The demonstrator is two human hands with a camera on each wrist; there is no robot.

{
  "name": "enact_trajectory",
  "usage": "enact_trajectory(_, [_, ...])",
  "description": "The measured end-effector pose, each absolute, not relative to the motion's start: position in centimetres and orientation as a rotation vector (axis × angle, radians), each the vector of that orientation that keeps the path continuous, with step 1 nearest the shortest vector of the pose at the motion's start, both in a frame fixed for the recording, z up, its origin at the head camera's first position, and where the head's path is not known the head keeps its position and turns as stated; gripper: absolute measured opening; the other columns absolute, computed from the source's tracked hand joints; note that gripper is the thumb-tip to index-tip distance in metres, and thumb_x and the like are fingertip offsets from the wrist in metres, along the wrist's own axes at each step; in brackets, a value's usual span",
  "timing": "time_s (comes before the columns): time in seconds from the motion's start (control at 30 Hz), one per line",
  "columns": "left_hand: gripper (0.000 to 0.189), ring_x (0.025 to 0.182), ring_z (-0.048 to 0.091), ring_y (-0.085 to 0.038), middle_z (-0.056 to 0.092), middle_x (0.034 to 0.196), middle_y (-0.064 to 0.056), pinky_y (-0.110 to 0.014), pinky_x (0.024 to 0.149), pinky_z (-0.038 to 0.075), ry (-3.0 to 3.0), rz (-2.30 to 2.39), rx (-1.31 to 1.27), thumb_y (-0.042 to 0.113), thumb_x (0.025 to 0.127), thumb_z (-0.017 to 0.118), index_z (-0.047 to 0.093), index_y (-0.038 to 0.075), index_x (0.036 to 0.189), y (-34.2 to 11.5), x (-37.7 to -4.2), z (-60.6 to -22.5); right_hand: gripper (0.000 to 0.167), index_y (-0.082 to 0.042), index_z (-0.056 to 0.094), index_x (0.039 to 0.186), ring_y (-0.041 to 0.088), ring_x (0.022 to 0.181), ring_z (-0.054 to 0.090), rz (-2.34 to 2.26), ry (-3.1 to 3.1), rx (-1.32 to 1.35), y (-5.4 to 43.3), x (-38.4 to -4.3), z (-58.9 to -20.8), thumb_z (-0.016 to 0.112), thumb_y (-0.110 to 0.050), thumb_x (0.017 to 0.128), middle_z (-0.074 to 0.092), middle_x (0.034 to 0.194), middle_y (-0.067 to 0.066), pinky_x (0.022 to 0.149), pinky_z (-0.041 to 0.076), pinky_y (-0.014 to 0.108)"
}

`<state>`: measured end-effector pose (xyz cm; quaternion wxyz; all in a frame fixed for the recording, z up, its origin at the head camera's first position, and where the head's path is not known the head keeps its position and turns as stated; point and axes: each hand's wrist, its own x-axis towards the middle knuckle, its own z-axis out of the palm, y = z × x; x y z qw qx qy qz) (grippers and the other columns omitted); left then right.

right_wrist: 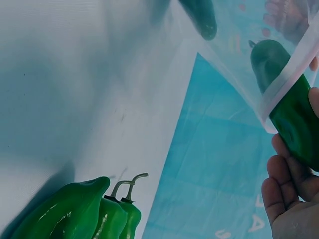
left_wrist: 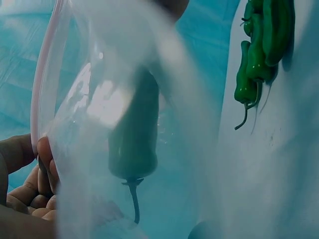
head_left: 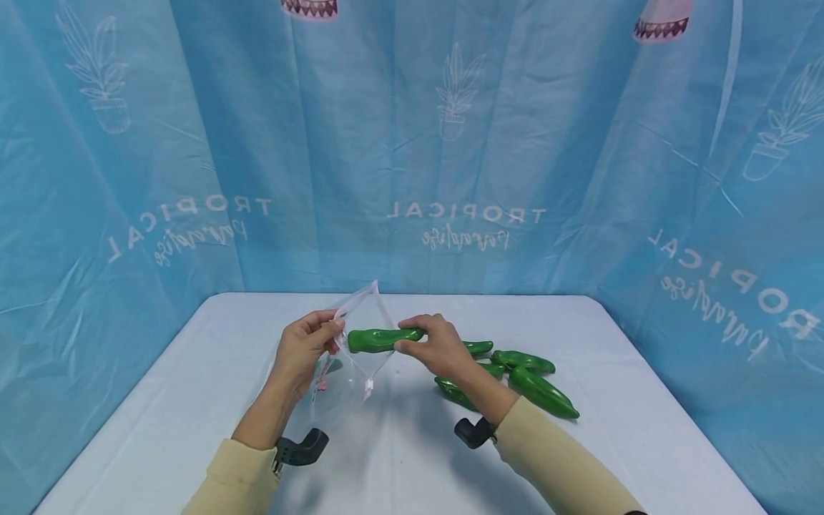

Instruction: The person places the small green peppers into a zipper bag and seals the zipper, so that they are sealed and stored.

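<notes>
Bag (left_wrist: 88,142): pinched by left hand (head_left: 304,350). Pepper (head_left: 378,340): gripped by right hand (head_left: 439,347), partway inside bag. Step: loading, apparently; next likely calls for deeper push, release.

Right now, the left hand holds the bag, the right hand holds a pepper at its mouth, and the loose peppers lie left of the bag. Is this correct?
One thing is wrong: the loose peppers lie right of the bag, as the head view shows. The left hand does hold the bag, and the right hand a pepper at its mouth.
</notes>
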<state>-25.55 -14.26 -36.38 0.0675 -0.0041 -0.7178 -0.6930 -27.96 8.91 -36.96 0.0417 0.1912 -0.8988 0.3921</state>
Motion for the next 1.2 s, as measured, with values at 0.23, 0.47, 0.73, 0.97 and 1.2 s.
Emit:
enact_trajectory(0.23, [0.037,0.067,0.053,-0.008,0.060,0.083,0.007,-0.021,0.065,0.048,-2.174,-2.075,-0.025,0.027,0.091,0.063,0.059,0.002,0.118,-14.3,-25.5,-36.2,0.039,-0.017,0.066,0.118,0.021,0.099,0.051,1.193,-2.773,0.605,8.1,-28.4,-36.9,0.071,-0.033,0.083,0.064,0.115,0.002,0.080,0.045,0.038])
enact_trajectory(0.47, [0.035,0.067,0.053,-0.008,0.060,0.082,0.008,-0.022,0.065,0.048,-2.177,-2.069,-0.032,0.025,0.091,0.063,0.060,0.003,0.118,-14.2,-25.6,-36.0,0.040,-0.016,0.066,0.119,0.018,0.098,0.051,1.138,-2.800,0.615,7.1,-28.4,-36.7,0.071,-0.033,0.083,0.064,0.115,0.003,0.084,0.049,0.041])
enact_trajectory(0.73, [0.036,0.063,0.052,-0.007,0.059,0.079,0.008,-0.020,0.063,0.048,-2.152,-2.089,-0.057,0.024,0.091,0.063,0.059,0.001,0.118,-14.3,-25.7,-36.1,0.041,-0.012,0.066,0.118,0.021,0.096,0.053,1.096,-2.802,0.694,6.6,-28.5,-36.6,0.073,-0.030,0.082,0.068,0.107,0.002,0.079,0.049,0.034])
enact_trajectory(0.97, [0.034,0.061,0.053,-0.006,0.057,0.073,0.008,-0.019,0.060,0.048,-2.116,-2.130,-0.069,0.020,0.091,0.062,0.058,-0.002,0.116,-14.3,-25.7,-36.2,0.039,-0.013,0.067,0.116,0.022,0.100,0.055,1.110,-2.774,0.704,6.9,-28.3,-36.8,0.072,-0.031,0.082,0.069,0.109,0.003,0.078,0.049,0.036])
enact_trajectory(1.2, [0.035,0.062,0.053,-0.006,0.057,0.075,0.007,-0.018,0.061,0.048,-2.117,-2.116,-0.064,0.022,0.091,0.063,0.059,-0.002,0.116,-14.5,-25.8,-36.1,0.040,-0.015,0.066,0.118,0.018,0.101,0.052,1.159,-2.746,0.650,8.1,-27.7,-36.8,0.070,-0.034,0.084,0.067,0.111,0.002,0.080,0.049,0.039])
